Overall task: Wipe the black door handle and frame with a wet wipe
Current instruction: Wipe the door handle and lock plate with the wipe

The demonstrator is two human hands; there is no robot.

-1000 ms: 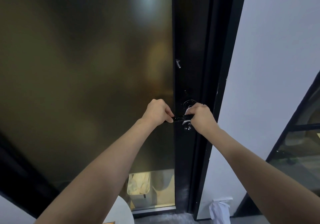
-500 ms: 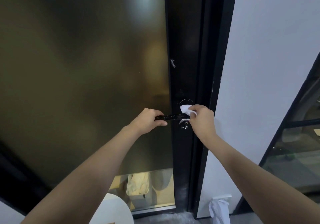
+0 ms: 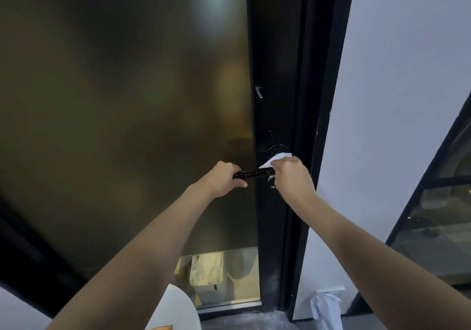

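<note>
A black lever door handle (image 3: pixel 252 173) sticks out leftward from the black door frame (image 3: pixel 275 74). My left hand (image 3: pixel 224 179) is closed around the handle's free end. My right hand (image 3: pixel 293 176) pinches a white wet wipe (image 3: pixel 276 159) at the handle's base, just below the round black rose (image 3: pixel 277 149). The wipe's corner pokes up above my fingers. A small lock part below the handle is mostly hidden by my right hand.
Dark frosted glass (image 3: pixel 127 112) fills the door left of the frame. A white wall (image 3: pixel 407 100) stands to the right, then another black-framed glass panel (image 3: pixel 443 215). A white wipe pack (image 3: pixel 327 306) sits on the floor by the wall. A white round edge (image 3: pixel 175 312) shows at the bottom.
My left hand slid left along the handle, baring more of the lever. My right hand lifted the wipe so its white corner shows near the rose.
</note>
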